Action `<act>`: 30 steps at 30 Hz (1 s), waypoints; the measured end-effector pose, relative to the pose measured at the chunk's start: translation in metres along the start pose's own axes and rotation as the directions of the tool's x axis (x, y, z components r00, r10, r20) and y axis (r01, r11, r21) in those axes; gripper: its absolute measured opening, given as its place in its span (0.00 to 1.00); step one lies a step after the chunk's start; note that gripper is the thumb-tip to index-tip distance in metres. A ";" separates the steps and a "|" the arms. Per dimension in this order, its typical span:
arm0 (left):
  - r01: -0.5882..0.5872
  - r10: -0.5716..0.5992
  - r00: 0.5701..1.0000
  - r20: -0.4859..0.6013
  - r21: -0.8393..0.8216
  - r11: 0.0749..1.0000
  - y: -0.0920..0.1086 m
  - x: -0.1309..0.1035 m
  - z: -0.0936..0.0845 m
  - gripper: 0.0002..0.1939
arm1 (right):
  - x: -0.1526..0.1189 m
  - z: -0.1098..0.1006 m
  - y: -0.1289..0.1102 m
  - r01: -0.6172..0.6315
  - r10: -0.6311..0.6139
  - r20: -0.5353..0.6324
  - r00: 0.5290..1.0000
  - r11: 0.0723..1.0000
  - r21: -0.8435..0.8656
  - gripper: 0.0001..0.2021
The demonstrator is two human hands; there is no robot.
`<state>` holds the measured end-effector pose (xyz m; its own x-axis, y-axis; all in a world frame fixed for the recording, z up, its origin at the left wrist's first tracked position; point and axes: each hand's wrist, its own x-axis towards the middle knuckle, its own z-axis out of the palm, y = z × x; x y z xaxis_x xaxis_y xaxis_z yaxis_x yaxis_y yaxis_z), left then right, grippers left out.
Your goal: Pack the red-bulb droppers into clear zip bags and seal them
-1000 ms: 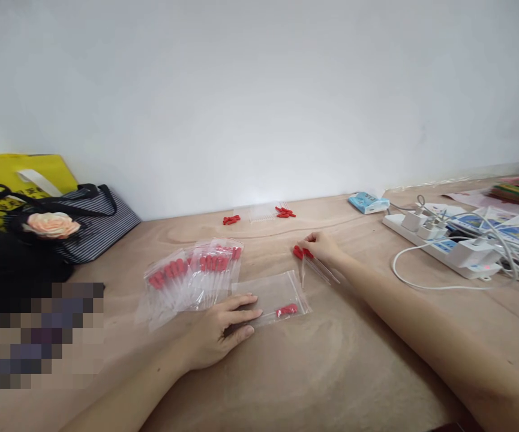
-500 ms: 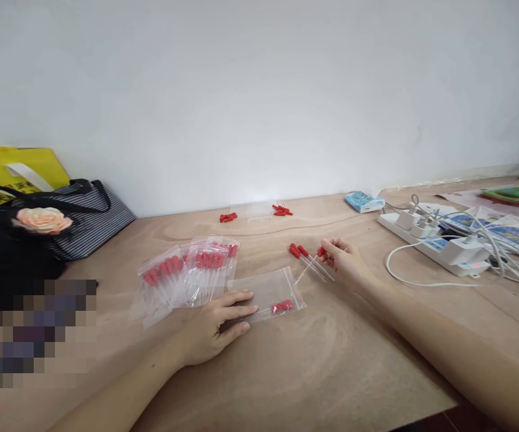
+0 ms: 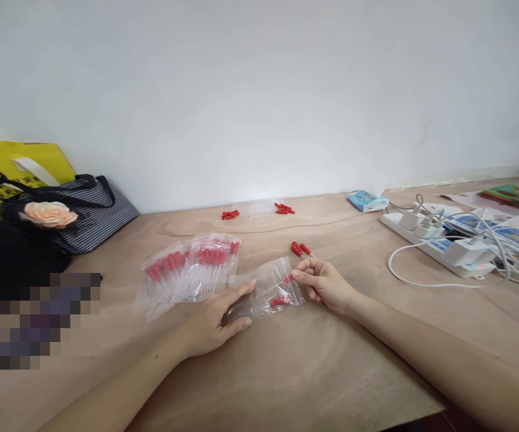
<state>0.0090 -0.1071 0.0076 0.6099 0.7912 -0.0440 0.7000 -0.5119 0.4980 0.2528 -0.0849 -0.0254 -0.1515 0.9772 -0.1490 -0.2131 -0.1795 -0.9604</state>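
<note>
A clear zip bag (image 3: 263, 277) lies on the table with red-bulbed droppers (image 3: 281, 300) inside, near its mouth. My left hand (image 3: 216, 321) rests on the bag's closed end, fingers apart. Between the fingertips of my right hand (image 3: 326, 285) is the red bulb of a dropper (image 3: 288, 279); its glass tube extends into the bag through the mouth. Just beyond that hand lie loose droppers (image 3: 296, 248), their tubes partly hidden by it. To the left, several filled zip bags (image 3: 200, 270) of droppers overlap in a fan.
Red rubber bulbs (image 3: 230, 215) and a second small pile (image 3: 285, 209) lie near the wall, with clear tubes (image 3: 261, 209) between. A white power strip (image 3: 430, 240) with tangled cables and a blue packet (image 3: 367, 201) are right. A striped bag (image 3: 92, 222) stands left.
My right hand has moved left and nearer, sliding the dropper's tube into the bag. The bag's mouth is now lifted somewhat. My left hand stays on the bag, its fingers spread a little wider.
</note>
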 end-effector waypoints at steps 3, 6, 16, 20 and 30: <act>-0.016 0.016 1.000 0.000 0.023 1.000 -0.002 0.000 0.000 0.27 | -0.001 0.001 -0.001 0.033 -0.027 0.037 0.999 0.983 -0.182 0.18; -0.009 0.008 1.000 0.009 0.048 0.999 -0.002 0.000 0.000 0.27 | -0.002 -0.003 -0.002 0.057 -0.020 0.133 0.991 0.957 -0.284 0.15; 0.056 -0.060 0.997 0.039 0.080 0.995 0.004 -0.003 -0.005 0.26 | 0.000 -0.001 0.008 0.161 -0.084 0.224 0.971 0.923 -0.350 0.06; 0.049 -0.057 0.994 0.090 0.093 0.994 -0.001 -0.004 -0.009 0.23 | 0.003 -0.002 0.011 0.112 -0.076 0.109 0.991 0.918 -0.380 0.05; 0.043 -0.049 0.997 0.059 0.094 0.995 0.002 0.000 -0.007 0.22 | 0.002 -0.010 -0.005 0.132 -0.068 0.161 0.985 0.895 -0.426 0.13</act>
<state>0.0075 -0.1059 0.0151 0.5960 0.7941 -0.1191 0.7573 -0.5066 0.4122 0.2636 -0.0813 -0.0229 -0.2904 0.9559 -0.0434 0.2006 0.0165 -0.9795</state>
